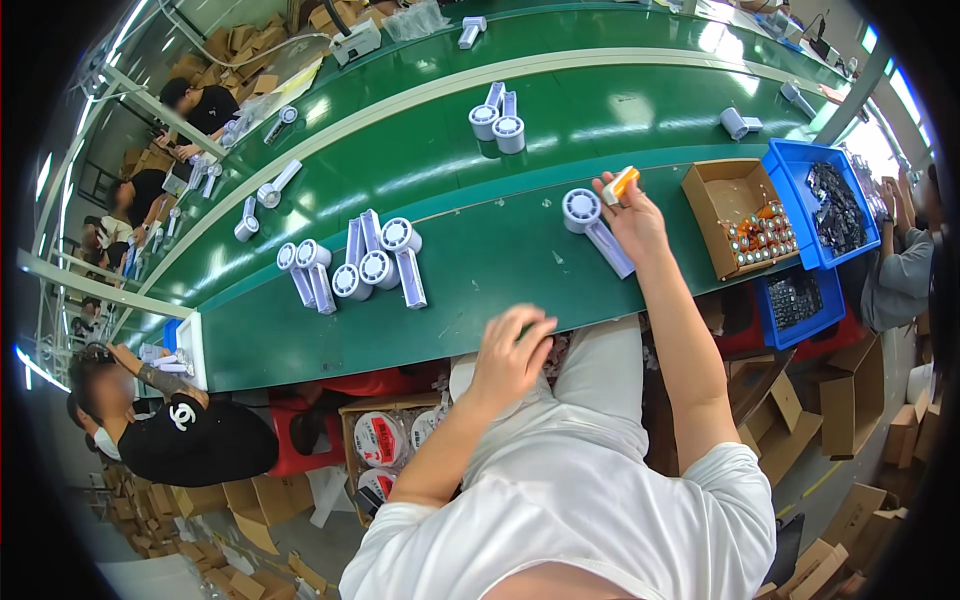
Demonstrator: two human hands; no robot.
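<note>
The right hand (636,225) grasped a small orange-and-white piece (622,186) in its fingers, above the far side of the green worktop (470,270). A pale lilac fan unit (581,207) lay just beside that hand, its handle slanting toward the near edge, close along the wrist; whether the two touched, I cannot tell. The left hand (512,355) hung near the worktop's front edge, fingers loosely curled, with nothing visible in its grip. To the right, a cardboard box (735,180) with orange cylinders (762,238) stood on the worktop, and against it a tilted blue bin (845,257) of black parts hemmed in that end. A second blue bin (800,338), also of dark parts, sat lower, below the worktop's edge. To the left, five more fan units (377,268) stood in a cluster, occupying the stretch beyond the left hand. Past the worktop ran a green conveyor (400,150) bearing further units, two of them side by side near its middle. One co-worker (190,435) sat at the left and another (895,275) at the right, beyond the bins.
</note>
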